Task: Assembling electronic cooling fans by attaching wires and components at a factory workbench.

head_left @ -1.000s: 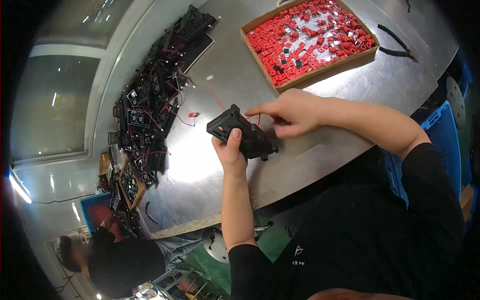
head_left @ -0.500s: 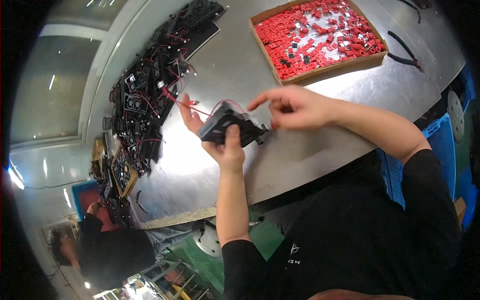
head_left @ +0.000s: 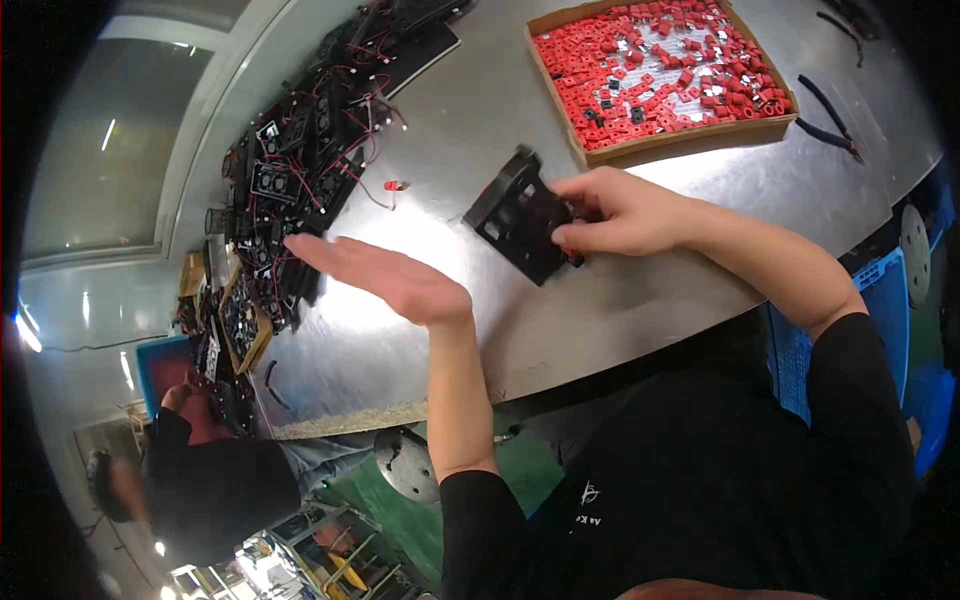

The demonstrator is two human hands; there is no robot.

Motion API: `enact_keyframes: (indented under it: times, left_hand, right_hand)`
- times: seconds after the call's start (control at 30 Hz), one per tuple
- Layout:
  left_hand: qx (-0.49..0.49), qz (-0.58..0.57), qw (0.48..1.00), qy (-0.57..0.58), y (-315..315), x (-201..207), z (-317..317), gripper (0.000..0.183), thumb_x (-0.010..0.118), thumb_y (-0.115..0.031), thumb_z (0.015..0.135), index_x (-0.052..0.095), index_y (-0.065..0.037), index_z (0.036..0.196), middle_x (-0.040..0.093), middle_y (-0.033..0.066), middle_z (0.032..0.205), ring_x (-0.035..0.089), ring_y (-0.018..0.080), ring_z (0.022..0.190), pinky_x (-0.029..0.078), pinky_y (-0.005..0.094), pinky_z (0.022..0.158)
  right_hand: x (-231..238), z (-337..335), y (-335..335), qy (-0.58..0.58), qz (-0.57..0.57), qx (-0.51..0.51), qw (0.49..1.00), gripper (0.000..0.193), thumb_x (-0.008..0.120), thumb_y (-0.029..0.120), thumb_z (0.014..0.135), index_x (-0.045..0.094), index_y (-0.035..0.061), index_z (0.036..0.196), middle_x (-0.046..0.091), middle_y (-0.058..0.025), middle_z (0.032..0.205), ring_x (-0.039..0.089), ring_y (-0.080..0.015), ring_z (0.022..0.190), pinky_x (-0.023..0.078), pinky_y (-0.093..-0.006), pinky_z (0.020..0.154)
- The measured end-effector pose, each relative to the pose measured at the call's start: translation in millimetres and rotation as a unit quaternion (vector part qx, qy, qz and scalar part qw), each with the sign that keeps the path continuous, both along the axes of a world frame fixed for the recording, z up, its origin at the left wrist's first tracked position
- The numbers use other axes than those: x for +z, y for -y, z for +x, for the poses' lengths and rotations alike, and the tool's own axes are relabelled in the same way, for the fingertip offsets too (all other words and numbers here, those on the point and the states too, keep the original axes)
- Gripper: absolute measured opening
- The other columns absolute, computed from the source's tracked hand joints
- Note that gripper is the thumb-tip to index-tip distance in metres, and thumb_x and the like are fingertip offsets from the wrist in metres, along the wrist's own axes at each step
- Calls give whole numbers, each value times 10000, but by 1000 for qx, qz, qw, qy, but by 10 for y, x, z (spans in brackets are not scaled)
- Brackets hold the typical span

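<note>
My right hand (head_left: 625, 212) grips a black plastic housing (head_left: 515, 222) by its right edge and holds it tilted above the metal table. To its left my left hand (head_left: 385, 277) is raised with its fingers stretched out flat, holding nothing. Beyond that hand, a small red part (head_left: 396, 186) lies on the tabletop. Farther left is a long heap of black plastic units (head_left: 300, 170) with red wires and white plugs.
A shallow cardboard tray (head_left: 690, 134) full of small red parts stands at the back right. Black-handled pliers (head_left: 828, 120) lie beside it. A co-worker (head_left: 225, 490) is at the far left, near a blue bin (head_left: 150, 380). The metal table (head_left: 440, 130) spans the middle.
The black housing has passed from my left hand to my right. My left hand has let go and opened flat, moving left. The red wire no longer shows on the housing.
</note>
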State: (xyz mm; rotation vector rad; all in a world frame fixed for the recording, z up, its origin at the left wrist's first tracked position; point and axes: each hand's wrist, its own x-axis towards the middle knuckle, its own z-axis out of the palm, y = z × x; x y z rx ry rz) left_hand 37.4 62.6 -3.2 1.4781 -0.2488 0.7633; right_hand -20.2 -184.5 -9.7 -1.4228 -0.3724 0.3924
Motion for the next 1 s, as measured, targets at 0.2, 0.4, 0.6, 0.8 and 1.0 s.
enact_keyframes:
  times: [0.2, 0.4, 0.6, 0.8, 1.0]
  left_hand:
    - [-519, 47, 815, -254, 252, 116, -420, 1434, 814, -880, 664, 277, -15, 1673, 470, 331, 1596, 509, 413, 1472, 445, 528, 1207]
    - [-489, -41, 836, -246, 273, -115, -399, 1057, 702, -753, 888, 374, -46, 1601, 480, 292, 1601, 520, 409, 1460, 402, 532, 1235]
    - [-450, -251, 822, -240, 159, -107, -151, 952, 514, -841, 959, 436, -68, 1508, 651, 144, 1206, 649, 307, 1121, 548, 474, 1018]
    - [-459, -111, 805, -359, 270, -57, -335, 969, 403, -832, 996, 481, -37, 1544, 669, 128, 1224, 677, 238, 995, 569, 390, 882]
    - [-461, -64, 798, -382, 341, -35, -470, 864, 466, -733, 1028, 513, -30, 1529, 667, 122, 1262, 681, 221, 1029, 565, 375, 897]
  right_hand:
    - [66, -35, 39, 12, -138, 158, 978, 407, 701, 112, 1033, 605, 27, 1420, 694, -14, 909, 637, -87, 802, 523, -279, 703]
    - [180, -52, 26, -78, 28, 57, 995, 590, 657, 154, 1065, 460, 95, 1618, 663, -4, 883, 598, -76, 673, 492, -256, 598]
    - [122, 42, 130, -40, 152, -37, 987, 176, 667, 176, 1067, 622, 50, 1183, 671, -20, 944, 669, -96, 766, 555, -265, 667]
    - [72, 47, 72, 73, 121, -111, 984, 224, 733, 38, 1000, 627, 46, 1197, 704, -28, 1010, 709, -114, 889, 586, -277, 795]
    - [108, -10, 85, 318, -80, -223, 918, 190, 764, -17, 932, 675, 13, 1097, 727, -61, 1013, 732, -156, 908, 597, -306, 811]
